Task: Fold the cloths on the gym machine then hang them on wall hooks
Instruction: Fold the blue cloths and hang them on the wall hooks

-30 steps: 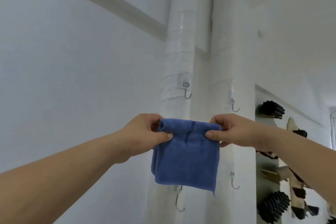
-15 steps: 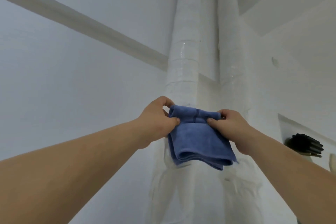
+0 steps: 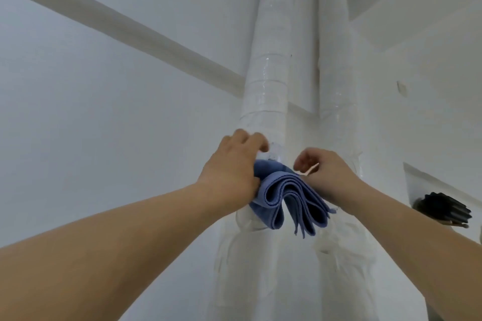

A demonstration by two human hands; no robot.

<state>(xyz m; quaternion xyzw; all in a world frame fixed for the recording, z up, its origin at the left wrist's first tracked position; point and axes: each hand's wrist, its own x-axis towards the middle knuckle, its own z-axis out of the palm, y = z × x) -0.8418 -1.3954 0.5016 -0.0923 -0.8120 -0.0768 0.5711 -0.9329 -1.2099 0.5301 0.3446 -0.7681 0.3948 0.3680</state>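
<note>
Slippage looks likeliest: the folded blue cloth (image 3: 289,198) hangs just below both sets of fingers, layers fanning, any hook hidden behind them. The left hand (image 3: 232,167) grips its top against the white wrapped pipe (image 3: 267,73); the right hand (image 3: 330,173), fingers curled, pinches a pale strip (image 3: 311,170). Released blind, the folds could spill. White walls (image 3: 104,117) surround.

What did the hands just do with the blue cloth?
Both hands raised the blue cloth against the white pipe. It hung flat; now it is bunched. The right hand let go of the corner and pinches a thin pale strip. The left hand still grips the cloth.
</note>
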